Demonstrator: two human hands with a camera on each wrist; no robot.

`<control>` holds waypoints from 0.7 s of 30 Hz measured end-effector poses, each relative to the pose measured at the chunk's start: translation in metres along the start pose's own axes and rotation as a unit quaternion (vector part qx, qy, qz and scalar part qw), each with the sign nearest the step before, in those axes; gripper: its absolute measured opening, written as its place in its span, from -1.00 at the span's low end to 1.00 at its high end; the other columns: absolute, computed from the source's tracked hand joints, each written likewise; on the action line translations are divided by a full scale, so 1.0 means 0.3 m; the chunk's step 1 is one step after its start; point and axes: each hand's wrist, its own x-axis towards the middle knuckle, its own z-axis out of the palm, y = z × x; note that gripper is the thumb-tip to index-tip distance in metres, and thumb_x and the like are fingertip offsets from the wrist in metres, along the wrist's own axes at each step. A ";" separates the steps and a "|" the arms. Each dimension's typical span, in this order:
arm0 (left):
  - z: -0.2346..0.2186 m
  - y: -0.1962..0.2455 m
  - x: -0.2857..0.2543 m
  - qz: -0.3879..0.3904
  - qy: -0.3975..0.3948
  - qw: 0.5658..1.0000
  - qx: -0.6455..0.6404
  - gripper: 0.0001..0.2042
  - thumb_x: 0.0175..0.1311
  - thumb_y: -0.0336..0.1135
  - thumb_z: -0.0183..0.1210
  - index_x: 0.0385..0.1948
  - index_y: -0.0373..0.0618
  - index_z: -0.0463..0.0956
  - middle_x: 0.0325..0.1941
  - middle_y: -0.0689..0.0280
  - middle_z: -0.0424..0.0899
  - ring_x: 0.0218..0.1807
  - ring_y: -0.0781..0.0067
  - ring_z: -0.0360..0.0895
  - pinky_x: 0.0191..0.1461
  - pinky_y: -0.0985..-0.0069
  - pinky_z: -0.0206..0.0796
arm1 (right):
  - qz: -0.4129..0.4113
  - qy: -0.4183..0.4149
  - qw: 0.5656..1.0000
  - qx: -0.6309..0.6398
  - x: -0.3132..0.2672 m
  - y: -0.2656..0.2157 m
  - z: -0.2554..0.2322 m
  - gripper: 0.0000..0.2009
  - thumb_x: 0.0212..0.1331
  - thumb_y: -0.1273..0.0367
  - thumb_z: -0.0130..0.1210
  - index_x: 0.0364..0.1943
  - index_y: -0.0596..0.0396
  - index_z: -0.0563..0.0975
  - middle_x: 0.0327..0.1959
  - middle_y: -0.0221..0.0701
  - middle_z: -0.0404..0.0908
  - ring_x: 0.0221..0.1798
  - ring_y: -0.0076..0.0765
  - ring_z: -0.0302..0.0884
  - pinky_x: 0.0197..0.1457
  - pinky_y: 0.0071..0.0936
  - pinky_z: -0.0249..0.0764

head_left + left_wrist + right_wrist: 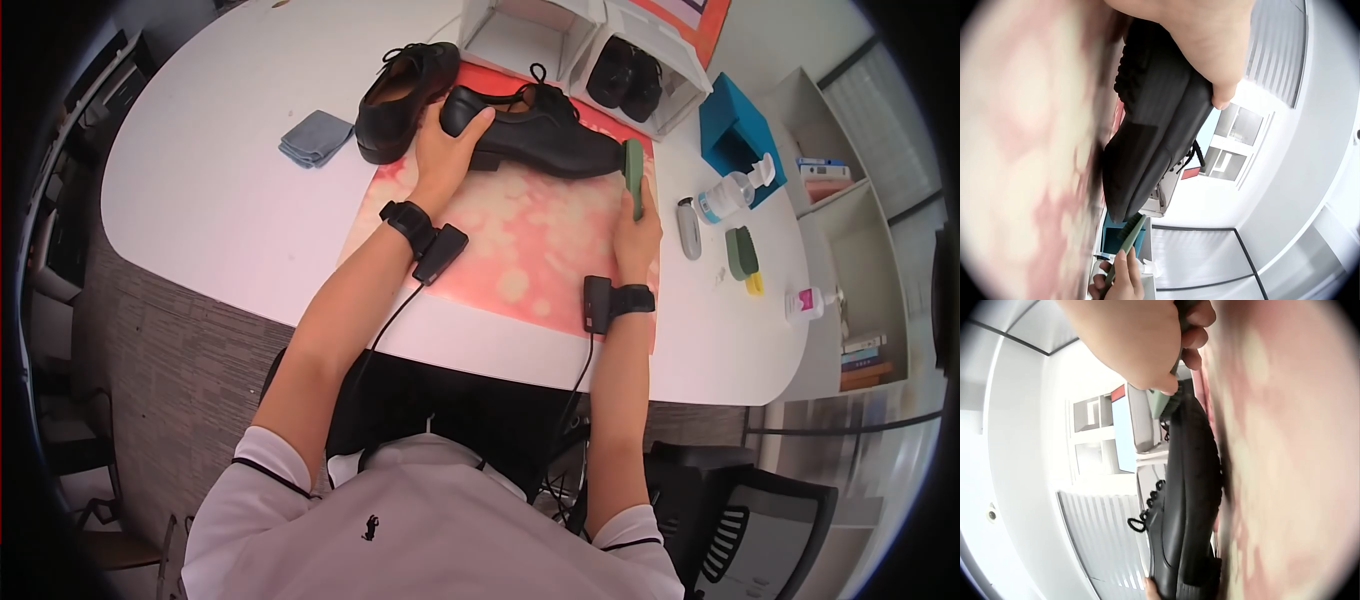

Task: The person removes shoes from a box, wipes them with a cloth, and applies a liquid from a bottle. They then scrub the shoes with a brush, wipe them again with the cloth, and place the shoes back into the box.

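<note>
A black lace-up shoe (560,140) lies over the red-and-cream mat, its toe pointing right. My left hand (445,150) grips it at the heel, thumb along the near side. In my right hand (637,235) is a green brush (633,175), held by its handle. Its dark bristles meet the shoe's toe, as the right wrist view shows around the brush head (1161,403). The second black shoe (400,100) stands just left of my left hand, with its opening up.
A folded grey cloth (316,138) lies left of the mat (510,250). Rightward are a grey-handled tool (689,228), a pump bottle (728,197), another green brush (741,253), a small white bottle (803,304) and a teal box (738,125). White boxes (660,110) stand behind, one holding black shoes (625,80).
</note>
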 end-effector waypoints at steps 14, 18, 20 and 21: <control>0.000 0.031 -0.005 -0.035 0.013 0.999 0.022 -0.39 0.11 0.10 0.39 -0.08 -0.36 0.50 -0.17 0.09 0.67 -0.12 0.28 0.63 0.01 0.41 0.41 | -0.090 -0.049 0.993 -0.064 -0.046 -0.107 0.028 -0.54 0.32 0.28 0.11 0.32 -0.15 0.45 -0.14 -0.11 0.68 -0.09 -0.01 0.64 -0.02 -0.23 0.50; -0.001 0.031 -0.001 -0.057 0.005 0.998 0.018 -0.38 0.11 0.10 0.38 -0.08 -0.36 0.52 -0.17 0.08 0.67 -0.11 0.26 0.63 0.03 0.40 0.41 | -0.008 -0.011 0.999 -0.045 0.003 -0.011 -0.021 -0.54 0.31 0.29 0.10 0.31 -0.05 0.45 0.06 -0.05 0.62 0.09 0.03 0.60 0.09 -0.25 0.49; 0.004 0.030 0.001 -0.056 0.013 0.998 0.026 -0.37 0.11 0.12 0.37 -0.07 -0.36 0.52 -0.16 0.07 0.67 -0.10 0.25 0.63 0.04 0.40 0.40 | 0.018 -0.040 0.998 -0.034 0.007 -0.019 -0.029 -0.53 0.31 0.30 0.10 0.31 -0.01 0.45 0.15 -0.03 0.57 0.17 0.04 0.57 0.15 -0.26 0.47; 0.003 0.030 0.004 -0.055 0.019 0.998 0.032 -0.36 0.11 0.13 0.37 -0.06 -0.37 0.52 -0.16 0.07 0.67 -0.09 0.25 0.63 0.05 0.40 0.40 | -0.038 -0.031 0.999 -0.021 0.004 -0.023 -0.012 -0.53 0.30 0.30 0.11 0.31 -0.04 0.45 0.11 -0.06 0.60 0.12 0.03 0.59 0.12 -0.26 0.47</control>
